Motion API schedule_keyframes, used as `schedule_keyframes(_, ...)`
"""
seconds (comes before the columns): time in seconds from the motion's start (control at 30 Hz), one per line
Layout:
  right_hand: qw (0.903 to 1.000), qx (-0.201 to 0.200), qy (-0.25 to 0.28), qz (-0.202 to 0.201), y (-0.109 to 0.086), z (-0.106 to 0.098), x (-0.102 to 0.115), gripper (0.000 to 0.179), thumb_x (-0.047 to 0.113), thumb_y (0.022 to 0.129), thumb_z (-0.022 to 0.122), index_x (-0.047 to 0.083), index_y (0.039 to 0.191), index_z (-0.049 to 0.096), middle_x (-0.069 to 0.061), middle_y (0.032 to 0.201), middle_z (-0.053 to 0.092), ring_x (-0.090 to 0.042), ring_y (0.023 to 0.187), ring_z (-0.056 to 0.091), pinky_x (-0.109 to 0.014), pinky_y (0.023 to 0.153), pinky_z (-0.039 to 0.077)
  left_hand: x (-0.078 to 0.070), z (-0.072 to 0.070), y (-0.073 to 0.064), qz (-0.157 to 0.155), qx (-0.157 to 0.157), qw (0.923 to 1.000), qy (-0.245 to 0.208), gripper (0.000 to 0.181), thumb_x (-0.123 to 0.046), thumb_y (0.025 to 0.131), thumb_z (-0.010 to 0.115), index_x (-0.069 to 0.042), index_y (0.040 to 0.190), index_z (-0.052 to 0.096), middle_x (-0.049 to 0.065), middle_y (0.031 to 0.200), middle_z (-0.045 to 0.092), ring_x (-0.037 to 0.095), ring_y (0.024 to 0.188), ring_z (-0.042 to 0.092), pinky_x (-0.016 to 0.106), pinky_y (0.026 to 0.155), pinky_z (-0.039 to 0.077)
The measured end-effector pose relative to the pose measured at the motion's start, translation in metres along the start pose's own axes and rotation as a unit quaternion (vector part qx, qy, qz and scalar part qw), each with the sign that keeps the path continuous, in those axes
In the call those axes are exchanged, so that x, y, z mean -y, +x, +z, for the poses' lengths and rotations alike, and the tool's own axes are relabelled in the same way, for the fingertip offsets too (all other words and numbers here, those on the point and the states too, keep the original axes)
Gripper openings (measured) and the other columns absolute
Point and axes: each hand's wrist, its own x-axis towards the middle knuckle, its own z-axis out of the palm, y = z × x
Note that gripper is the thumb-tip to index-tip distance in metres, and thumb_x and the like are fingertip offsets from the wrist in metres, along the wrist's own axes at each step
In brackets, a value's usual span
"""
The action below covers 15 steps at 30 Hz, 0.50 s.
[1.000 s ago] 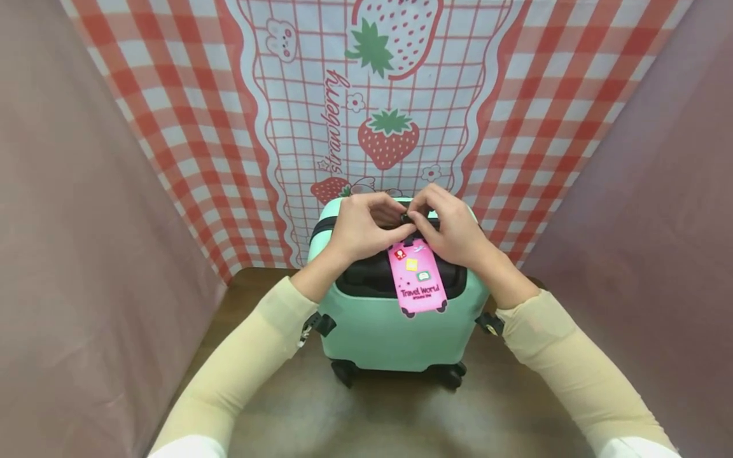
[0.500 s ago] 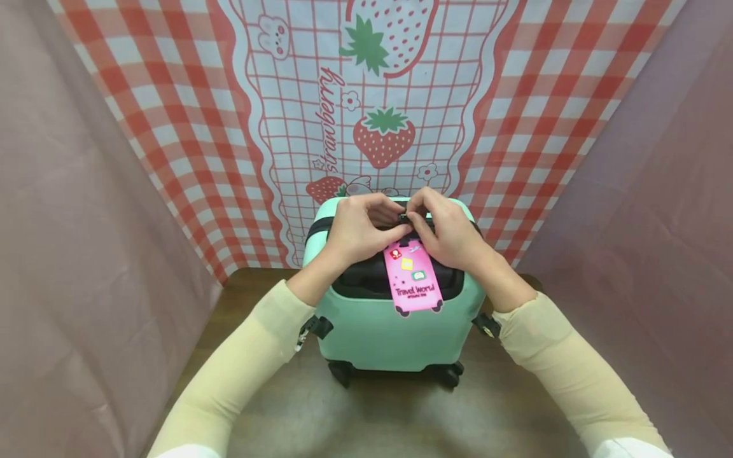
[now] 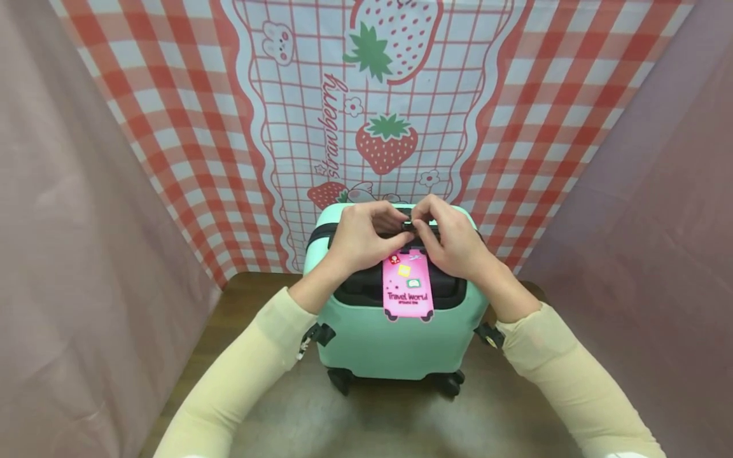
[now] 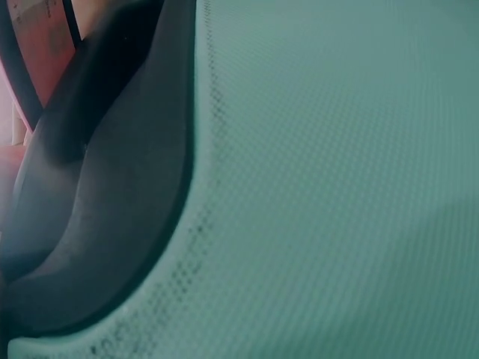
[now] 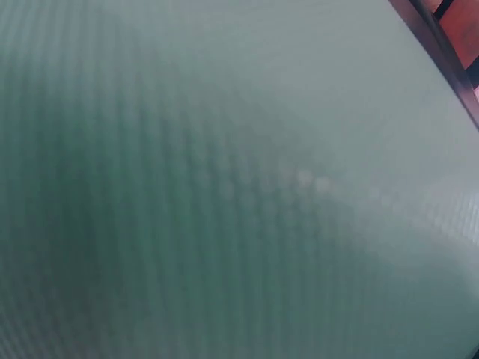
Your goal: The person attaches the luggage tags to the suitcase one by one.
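A mint-green suitcase (image 3: pixel 395 346) stands upright on its black wheels, with a pink luggage tag (image 3: pixel 408 299) hanging against its black recessed panel (image 3: pixel 357 289). My left hand (image 3: pixel 362 238) and right hand (image 3: pixel 452 240) meet above the tag, fingertips almost touching. Between them they pinch a small black strap (image 3: pixel 408 225) at the top of the tag; its end and fastening are mostly covered by the fingers. Ribbed green shell (image 4: pixel 337 172) and part of the black panel (image 4: pixel 142 172) fill the left wrist view. Only blurred suitcase shell (image 5: pixel 224 202) dominates the right wrist view.
Under the suitcase is a brown wooden tabletop (image 3: pixel 252 305). A red-and-white strawberry cloth (image 3: pixel 389 95) hangs close behind it. Pinkish fabric walls (image 3: pixel 97 254) rise at both sides.
The luggage tag has swung a little to the left and hangs straighter. Both hands stay at the strap with slight finger movement. The head view has shifted slightly.
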Motion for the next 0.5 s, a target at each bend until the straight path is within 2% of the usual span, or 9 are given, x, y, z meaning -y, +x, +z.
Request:
schedule_keyframes(0.2,0.9997,-0.001,0.022,0.010,-0.0008,0.0002,0.0002,0.016,-0.007,0.094,0.071,0.000,0.103,0.061,-0.009,0.095,0.065,-0.019,0.085,0.064,-0.033,0.079,0.055,0.0007,-0.0007,-0.0004,-0.003,0.002,0.9999,0.013,0.020,-0.016,0.088,0.087,-0.005,0.101,0.078,0.009,0.096,0.084,0.017,0.087,0.082,0.023,0.079,0.064)
schedule_keyframes(0.3,0.9994,-0.001,0.034,0.002,-0.0013,-0.0003,-0.0008,0.014,-0.004,0.092,0.072,0.001,0.104,0.065,-0.009,0.095,0.067,-0.016,0.082,0.061,-0.028,0.077,0.051,0.0010,-0.0004,-0.0006,-0.006,0.003,0.9998,0.017,0.020,-0.016,0.088,0.086,-0.005,0.103,0.077,0.009,0.097,0.084,0.017,0.088,0.082,0.023,0.081,0.064)
schedule_keyframes(0.5,0.9998,-0.008,0.011,-0.013,0.0005,-0.0019,-0.0022,0.013,-0.003,0.092,0.074,0.002,0.103,0.069,-0.010,0.093,0.069,-0.016,0.080,0.060,-0.029,0.076,0.051,0.0021,0.0003,0.0005,-0.008,0.001,0.9999,0.015,0.021,-0.017,0.088,0.087,-0.006,0.103,0.078,0.009,0.097,0.084,0.017,0.087,0.082,0.023,0.081,0.064)
